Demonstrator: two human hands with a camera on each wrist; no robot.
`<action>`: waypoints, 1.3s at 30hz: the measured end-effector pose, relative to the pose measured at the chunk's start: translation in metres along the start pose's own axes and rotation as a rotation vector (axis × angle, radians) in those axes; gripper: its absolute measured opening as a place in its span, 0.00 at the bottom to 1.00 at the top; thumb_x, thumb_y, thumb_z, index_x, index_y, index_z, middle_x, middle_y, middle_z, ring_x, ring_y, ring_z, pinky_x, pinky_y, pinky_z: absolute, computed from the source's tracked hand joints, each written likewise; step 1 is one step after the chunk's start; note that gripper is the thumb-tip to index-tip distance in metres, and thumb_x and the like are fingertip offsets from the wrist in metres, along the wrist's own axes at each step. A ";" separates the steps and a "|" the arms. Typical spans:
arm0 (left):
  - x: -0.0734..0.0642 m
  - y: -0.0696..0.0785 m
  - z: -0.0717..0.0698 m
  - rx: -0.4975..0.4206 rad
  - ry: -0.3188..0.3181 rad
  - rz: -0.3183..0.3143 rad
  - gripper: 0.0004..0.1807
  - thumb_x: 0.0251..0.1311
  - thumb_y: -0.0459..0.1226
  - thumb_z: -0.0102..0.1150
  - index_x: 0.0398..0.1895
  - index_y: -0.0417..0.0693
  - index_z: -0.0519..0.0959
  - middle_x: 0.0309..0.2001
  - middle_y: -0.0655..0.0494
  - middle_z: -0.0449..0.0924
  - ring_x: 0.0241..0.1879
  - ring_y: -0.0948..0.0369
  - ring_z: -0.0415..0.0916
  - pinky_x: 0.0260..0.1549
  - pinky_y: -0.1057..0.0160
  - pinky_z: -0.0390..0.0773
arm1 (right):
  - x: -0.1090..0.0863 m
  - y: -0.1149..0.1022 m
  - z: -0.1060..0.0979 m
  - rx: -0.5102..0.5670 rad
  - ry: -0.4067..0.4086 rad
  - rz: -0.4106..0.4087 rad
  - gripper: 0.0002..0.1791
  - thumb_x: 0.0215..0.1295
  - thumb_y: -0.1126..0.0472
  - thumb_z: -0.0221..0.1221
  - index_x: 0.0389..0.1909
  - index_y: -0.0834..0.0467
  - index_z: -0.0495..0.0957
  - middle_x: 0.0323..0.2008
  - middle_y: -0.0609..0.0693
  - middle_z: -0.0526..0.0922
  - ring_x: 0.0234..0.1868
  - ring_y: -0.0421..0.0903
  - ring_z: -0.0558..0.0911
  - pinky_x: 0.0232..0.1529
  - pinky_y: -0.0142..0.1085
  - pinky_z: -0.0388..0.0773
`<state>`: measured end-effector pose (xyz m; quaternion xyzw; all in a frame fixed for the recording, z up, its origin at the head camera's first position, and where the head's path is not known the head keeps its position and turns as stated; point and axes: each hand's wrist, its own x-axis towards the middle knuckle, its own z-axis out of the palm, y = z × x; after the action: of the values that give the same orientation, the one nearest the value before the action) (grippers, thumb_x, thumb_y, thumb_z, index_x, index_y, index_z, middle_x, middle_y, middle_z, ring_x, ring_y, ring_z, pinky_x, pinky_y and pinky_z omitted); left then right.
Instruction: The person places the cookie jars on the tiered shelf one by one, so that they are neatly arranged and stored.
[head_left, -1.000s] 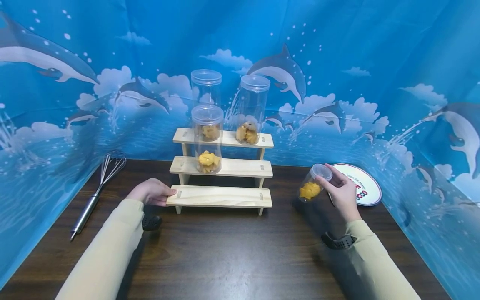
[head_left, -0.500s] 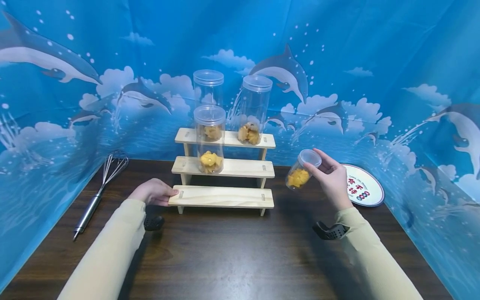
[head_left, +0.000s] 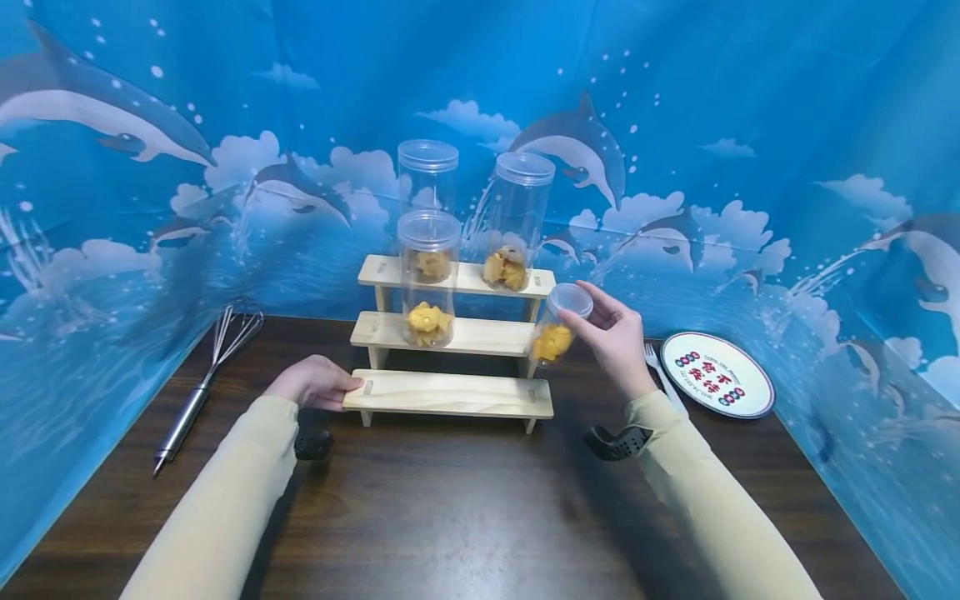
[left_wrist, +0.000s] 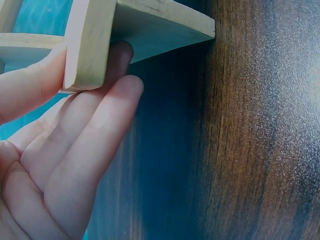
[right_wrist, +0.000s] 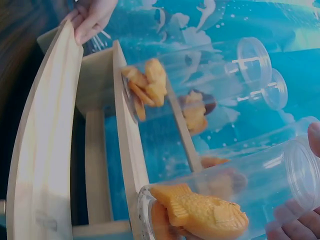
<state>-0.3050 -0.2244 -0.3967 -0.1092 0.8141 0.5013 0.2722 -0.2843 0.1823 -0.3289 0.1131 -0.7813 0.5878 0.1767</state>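
A three-tier wooden display stand [head_left: 450,393] stands against the backdrop. My left hand [head_left: 315,383] pinches the left end of its lowest tier, thumb on top and fingers underneath, as the left wrist view shows. My right hand [head_left: 613,337] holds a clear lidded jar [head_left: 553,333] near its lid, tilted, beside the right end of the middle tier. Inside it a golden fish-shaped pastry [right_wrist: 200,212] shows in the right wrist view. One similar jar [head_left: 429,283] of pastries occupies the middle tier. Two more, a left jar [head_left: 427,171] and a right jar [head_left: 520,212], stand on the top tier.
To the left a metal whisk [head_left: 202,387] lies on the dark wooden table [head_left: 465,508]. A white plate with red lettering [head_left: 720,375] is at the right, with a fork [head_left: 660,371] along its left side. A blue dolphin-print cloth [head_left: 337,75] hangs behind and around.
My right hand has carried the jar leftward and up, from near the plate to the stand's right end, uncovering the fork. My left hand keeps its hold on the lowest tier.
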 end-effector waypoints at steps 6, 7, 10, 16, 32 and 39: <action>0.003 -0.002 0.001 0.012 0.018 -0.005 0.18 0.63 0.36 0.59 0.47 0.27 0.73 0.21 0.55 0.79 0.21 0.65 0.78 0.28 0.67 0.83 | 0.007 -0.001 0.016 0.020 -0.036 -0.017 0.32 0.57 0.53 0.67 0.62 0.56 0.72 0.56 0.56 0.78 0.54 0.47 0.80 0.50 0.31 0.79; 0.003 -0.002 0.001 0.010 0.017 -0.005 0.19 0.63 0.36 0.59 0.48 0.27 0.73 0.21 0.55 0.79 0.22 0.65 0.78 0.28 0.67 0.83 | 0.009 -0.002 0.019 0.027 -0.043 -0.019 0.32 0.57 0.53 0.67 0.62 0.57 0.72 0.56 0.56 0.78 0.55 0.47 0.79 0.51 0.31 0.78; 0.003 -0.003 0.000 0.005 0.015 -0.005 0.19 0.63 0.36 0.59 0.48 0.27 0.73 0.21 0.55 0.79 0.22 0.65 0.78 0.28 0.66 0.83 | 0.013 -0.003 0.027 0.047 -0.055 -0.020 0.32 0.57 0.53 0.67 0.62 0.57 0.71 0.56 0.57 0.78 0.56 0.48 0.79 0.51 0.32 0.78; 0.001 -0.002 0.000 0.002 0.014 -0.008 0.19 0.63 0.36 0.59 0.48 0.27 0.73 0.21 0.56 0.79 0.22 0.66 0.78 0.28 0.66 0.83 | 0.021 -0.002 0.043 0.059 -0.075 0.001 0.32 0.56 0.53 0.68 0.62 0.57 0.72 0.56 0.57 0.78 0.55 0.49 0.80 0.50 0.34 0.79; -0.003 0.002 0.001 0.006 0.009 -0.008 0.18 0.63 0.35 0.58 0.48 0.27 0.73 0.22 0.56 0.79 0.22 0.66 0.78 0.29 0.67 0.83 | 0.034 -0.004 0.064 0.028 -0.092 0.043 0.35 0.56 0.51 0.67 0.64 0.55 0.69 0.58 0.55 0.77 0.56 0.47 0.79 0.52 0.38 0.79; -0.003 0.001 0.001 0.000 0.014 -0.016 0.19 0.63 0.36 0.58 0.49 0.27 0.73 0.22 0.56 0.79 0.22 0.65 0.78 0.29 0.66 0.83 | 0.026 -0.023 0.067 0.030 -0.089 0.041 0.33 0.60 0.58 0.65 0.64 0.62 0.67 0.59 0.62 0.74 0.58 0.55 0.77 0.54 0.40 0.77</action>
<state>-0.3030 -0.2231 -0.3944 -0.1194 0.8152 0.4981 0.2704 -0.3087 0.1123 -0.3145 0.1256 -0.7816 0.5975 0.1281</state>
